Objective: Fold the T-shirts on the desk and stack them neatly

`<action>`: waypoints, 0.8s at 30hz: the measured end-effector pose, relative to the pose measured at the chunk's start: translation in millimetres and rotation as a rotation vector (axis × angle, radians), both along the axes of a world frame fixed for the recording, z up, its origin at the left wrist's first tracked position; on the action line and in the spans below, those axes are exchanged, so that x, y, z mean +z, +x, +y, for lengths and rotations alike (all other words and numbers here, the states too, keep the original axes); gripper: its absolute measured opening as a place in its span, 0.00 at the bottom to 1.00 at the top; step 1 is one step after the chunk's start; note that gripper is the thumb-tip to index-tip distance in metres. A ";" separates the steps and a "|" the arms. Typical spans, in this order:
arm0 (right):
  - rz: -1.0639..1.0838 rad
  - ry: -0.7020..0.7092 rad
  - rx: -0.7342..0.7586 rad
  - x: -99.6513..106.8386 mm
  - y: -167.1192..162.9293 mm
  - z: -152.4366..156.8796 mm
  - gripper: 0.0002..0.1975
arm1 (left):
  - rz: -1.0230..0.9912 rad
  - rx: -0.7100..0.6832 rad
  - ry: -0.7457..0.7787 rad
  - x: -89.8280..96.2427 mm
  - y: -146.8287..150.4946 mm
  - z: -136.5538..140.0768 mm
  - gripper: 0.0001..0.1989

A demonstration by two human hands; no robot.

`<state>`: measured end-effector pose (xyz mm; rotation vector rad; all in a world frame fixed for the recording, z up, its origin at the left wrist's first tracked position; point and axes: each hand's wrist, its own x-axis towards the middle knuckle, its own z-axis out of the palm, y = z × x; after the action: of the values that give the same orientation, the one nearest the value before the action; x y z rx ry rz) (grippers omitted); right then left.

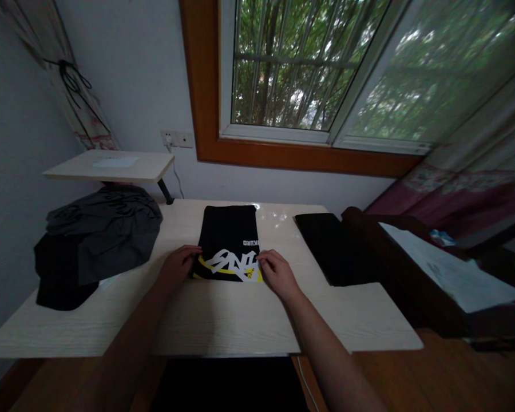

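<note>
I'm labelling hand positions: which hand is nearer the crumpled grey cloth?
Left. The left hand is at the left edge of the printed black cloth, to the right of the crumpled grey cloth; the right hand is at the printed one's right edge, farther away.

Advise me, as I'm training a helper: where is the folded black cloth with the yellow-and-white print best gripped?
Probably at its two side edges near the printed end, coming from left and right: the folded black cloth lies flat on the table, roughly rectangular, with the left hand and right hand at those edges.
</note>
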<state>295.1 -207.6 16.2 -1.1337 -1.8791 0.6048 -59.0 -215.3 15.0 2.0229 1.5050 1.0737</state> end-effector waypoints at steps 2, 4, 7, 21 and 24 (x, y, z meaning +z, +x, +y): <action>-0.007 0.005 0.008 0.4 0.0 -0.1 0.11 | 0.008 0.007 0.003 0.8 0.2 -0.2 0.17; -0.014 0.004 0.011 1.2 0.0 -0.3 0.12 | 0.016 0.018 0.007 2.2 0.9 -0.8 0.16; -0.031 0.000 0.022 2.6 -0.1 -0.7 0.12 | 0.025 0.022 0.029 3.8 2.0 -1.6 0.14; -0.065 0.025 0.052 2.3 -0.1 -0.5 0.13 | 0.108 -0.010 0.056 -0.3 2.3 -1.1 0.13; -0.061 0.047 0.065 -0.4 0.1 0.8 0.13 | 0.148 0.010 0.117 -2.5 1.7 0.8 0.12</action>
<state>295.2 -206.8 15.8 -1.0754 -1.9790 0.5647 -57.3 -214.5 12.5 2.2210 1.5586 1.0581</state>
